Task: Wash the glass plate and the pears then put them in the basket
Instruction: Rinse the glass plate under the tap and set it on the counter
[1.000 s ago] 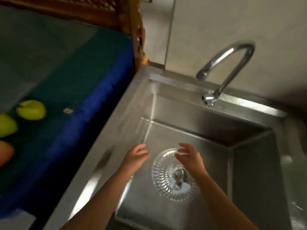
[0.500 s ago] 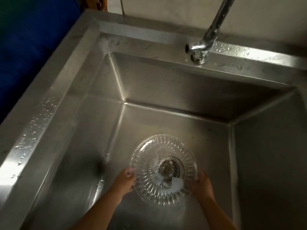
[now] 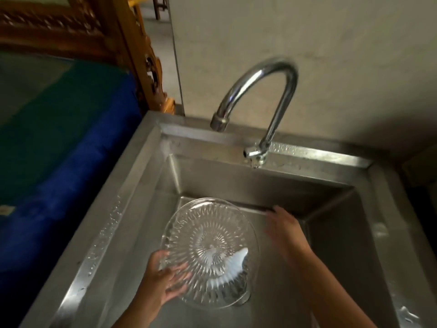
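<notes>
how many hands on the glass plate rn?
1. The left hand grips the glass plate at its lower-left rim, over the sink. The right hand is off it, open, to its right.

Plate (image 3: 208, 249) is clear ribbed glass, pretty shiny. Sink (image 3: 113, 235) looks like brushed steel, tap (image 3: 262, 91) glossy chrome. Carved wood frame (image 3: 132, 43), varnished.

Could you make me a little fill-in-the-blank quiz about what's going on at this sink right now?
1. The glass plate is gripped by the ____ hand alone.
2. The right hand is open and reaches up toward the ____.
3. From the faucet spout, ____ water is running.
4. The plate is held over a basin made of ____.

Missing words: left; faucet; no; steel
</notes>
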